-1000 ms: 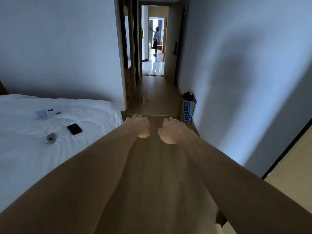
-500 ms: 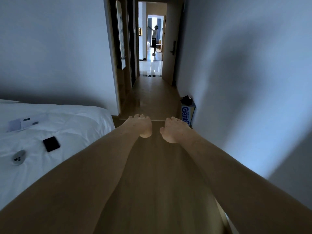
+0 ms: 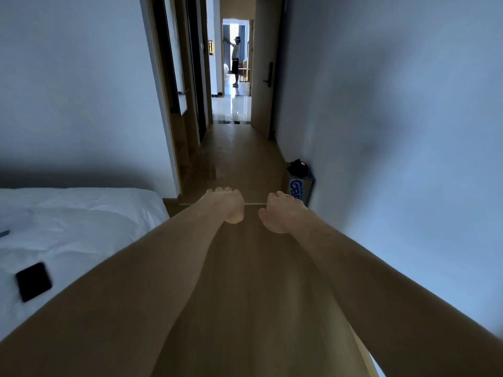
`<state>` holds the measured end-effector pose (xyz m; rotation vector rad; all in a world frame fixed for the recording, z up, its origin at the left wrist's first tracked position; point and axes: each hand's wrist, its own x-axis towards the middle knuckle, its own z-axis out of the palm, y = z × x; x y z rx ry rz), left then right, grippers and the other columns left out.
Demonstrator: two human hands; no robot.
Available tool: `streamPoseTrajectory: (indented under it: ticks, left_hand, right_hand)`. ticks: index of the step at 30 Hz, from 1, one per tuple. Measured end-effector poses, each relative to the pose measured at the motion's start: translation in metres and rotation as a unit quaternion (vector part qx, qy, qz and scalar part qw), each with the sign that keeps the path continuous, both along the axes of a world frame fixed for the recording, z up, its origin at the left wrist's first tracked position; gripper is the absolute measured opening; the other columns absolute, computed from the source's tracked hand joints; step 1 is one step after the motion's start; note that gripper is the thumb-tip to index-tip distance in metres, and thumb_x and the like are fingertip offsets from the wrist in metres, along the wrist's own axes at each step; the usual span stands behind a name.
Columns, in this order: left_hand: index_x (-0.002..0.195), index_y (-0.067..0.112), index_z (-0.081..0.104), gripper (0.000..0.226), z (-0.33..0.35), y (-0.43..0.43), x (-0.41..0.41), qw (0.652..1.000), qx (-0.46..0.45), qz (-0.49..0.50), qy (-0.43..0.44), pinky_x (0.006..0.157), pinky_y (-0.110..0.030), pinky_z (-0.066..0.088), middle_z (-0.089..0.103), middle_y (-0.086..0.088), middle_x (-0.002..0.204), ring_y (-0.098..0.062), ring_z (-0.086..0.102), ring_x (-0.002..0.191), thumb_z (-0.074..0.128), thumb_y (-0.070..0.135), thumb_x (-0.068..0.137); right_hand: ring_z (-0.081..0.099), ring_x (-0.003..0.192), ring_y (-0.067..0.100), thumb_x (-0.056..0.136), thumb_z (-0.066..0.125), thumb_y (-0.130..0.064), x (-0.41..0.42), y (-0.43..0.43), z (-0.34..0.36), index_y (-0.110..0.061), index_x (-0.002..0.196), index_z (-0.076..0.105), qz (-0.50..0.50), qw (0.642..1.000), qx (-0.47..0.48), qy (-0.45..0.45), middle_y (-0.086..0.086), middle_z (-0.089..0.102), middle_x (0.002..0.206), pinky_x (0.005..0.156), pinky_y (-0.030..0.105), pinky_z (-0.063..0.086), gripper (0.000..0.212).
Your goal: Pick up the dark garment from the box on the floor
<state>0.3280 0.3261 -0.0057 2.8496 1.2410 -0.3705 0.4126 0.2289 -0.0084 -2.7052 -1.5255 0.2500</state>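
Note:
Both my bare arms stretch straight out over the wooden floor point(image 3: 245, 268). My left hand point(image 3: 227, 204) and my right hand point(image 3: 281, 212) hang side by side, a short gap between them, backs up and fingers curled under. Neither hand holds or touches anything. Nearest to my right hand is a cardboard box with blue lettering point(image 3: 299, 187), which stands against the right wall with a black item point(image 3: 298, 167) on top.
A bed with a white cover point(image 3: 81, 221) fills the left side, with a black phone point(image 3: 34, 281) lying on it. Ahead, a narrow hallway point(image 3: 239, 148) runs past an open door point(image 3: 265, 77) to a bright room where a person point(image 3: 235, 61) stands. Grey walls close in on both sides.
The view has moved forward and turned right, so the bed and phone slid left. The small items on the bed have left the view. My hands stay out in front.

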Motion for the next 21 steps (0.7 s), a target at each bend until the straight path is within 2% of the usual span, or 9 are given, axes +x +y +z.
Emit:
streamPoseTrajectory:
  ticks: [6,10,21]
  left_hand:
    - [0.149,0.010,0.021,0.058,0.013,0.105,0.045,0.999,0.011,-0.027,0.014,0.113,-0.047,0.020,0.027,-0.013,0.152,-0.033,0.024,0.139,0.044,0.018,0.097]
    - [0.148,0.009,0.023,0.059,0.019,0.166,0.080,0.999,0.022,-0.042,0.023,0.112,-0.045,0.023,0.030,-0.013,0.150,-0.032,0.027,0.138,0.048,0.020,0.096]
    - [0.149,0.005,0.021,0.060,-0.005,0.278,0.192,0.997,-0.007,-0.066,0.034,0.112,-0.044,0.024,0.026,-0.015,0.152,-0.033,0.028,0.138,0.046,0.019,0.096]
  right_hand:
    - [0.038,0.128,0.033,0.098,0.040,-0.026,0.041,0.106,0.009,-0.002,0.139,0.034,-0.019,1.000,0.019,-0.002,0.016,0.038,0.140,0.103,0.043,0.032,0.048]
    - [0.039,0.127,0.032,0.097,0.042,-0.025,0.069,0.166,0.009,-0.003,0.138,0.035,-0.032,0.999,0.026,-0.001,0.016,0.039,0.139,0.102,0.043,0.033,0.047]
    - [0.039,0.126,0.032,0.098,0.042,-0.028,0.180,0.277,-0.010,-0.003,0.136,0.036,-0.052,0.999,0.000,0.003,0.016,0.040,0.136,0.103,0.043,0.033,0.045]
